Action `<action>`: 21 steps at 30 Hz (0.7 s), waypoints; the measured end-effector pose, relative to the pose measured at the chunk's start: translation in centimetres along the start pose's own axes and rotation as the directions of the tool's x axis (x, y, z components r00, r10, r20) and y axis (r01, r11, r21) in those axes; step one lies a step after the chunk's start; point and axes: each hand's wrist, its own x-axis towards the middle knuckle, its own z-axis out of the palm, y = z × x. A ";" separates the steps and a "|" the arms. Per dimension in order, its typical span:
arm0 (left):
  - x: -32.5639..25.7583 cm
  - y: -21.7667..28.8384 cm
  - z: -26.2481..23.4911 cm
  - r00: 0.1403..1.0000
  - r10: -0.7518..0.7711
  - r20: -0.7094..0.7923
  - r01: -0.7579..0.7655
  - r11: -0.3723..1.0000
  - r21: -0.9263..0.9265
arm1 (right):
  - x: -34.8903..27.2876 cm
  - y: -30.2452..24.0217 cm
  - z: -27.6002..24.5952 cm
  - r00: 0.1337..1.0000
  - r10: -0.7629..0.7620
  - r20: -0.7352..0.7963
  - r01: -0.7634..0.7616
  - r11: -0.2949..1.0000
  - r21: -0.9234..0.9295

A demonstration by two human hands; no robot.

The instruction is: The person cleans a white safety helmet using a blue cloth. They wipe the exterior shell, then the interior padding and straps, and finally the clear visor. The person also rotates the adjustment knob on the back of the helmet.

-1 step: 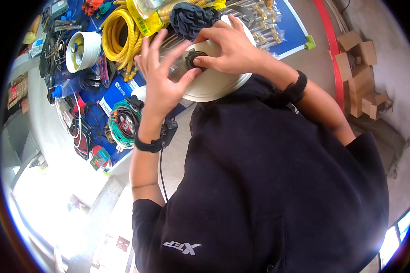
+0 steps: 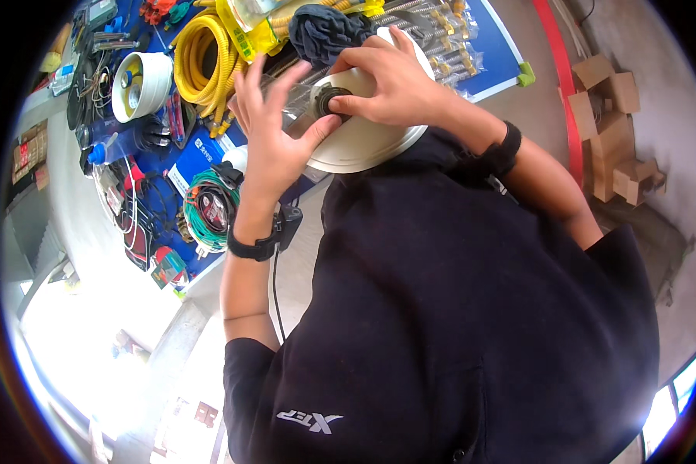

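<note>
A white round piece with a broad rim (image 2: 371,151) is tilted against my chest. Near its upper left, a dark ringed fitting (image 2: 331,99) is set in a pale collar. My right hand (image 2: 390,81) grips the white piece from above, its thumb pressed on the dark fitting. Beside it, my left hand (image 2: 271,124) has its fingers spread and raised, with the thumb tip at the fitting's lower edge close to my right thumb. Nothing shows between the left fingers. Black bands circle both wrists, and part of the white piece is hidden under my right hand.
Crowding the blue table are a yellow corrugated hose coil (image 2: 201,58), a dark cloth (image 2: 325,35), a white round housing (image 2: 153,83), a green cable coil (image 2: 209,207) and several bagged metal hoses (image 2: 448,39). Cardboard boxes (image 2: 611,131) stand on the floor at right.
The fingers of my left hand have shifted slightly, away from the fitting. My right hand and the white piece look the same.
</note>
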 end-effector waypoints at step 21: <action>-3.3 0.5 1.9 0.896 -0.441 -0.046 0.403 0.854 -0.329 | -0.9 -1.1 0.2 0.999 -0.030 -0.021 0.031 0.999 0.019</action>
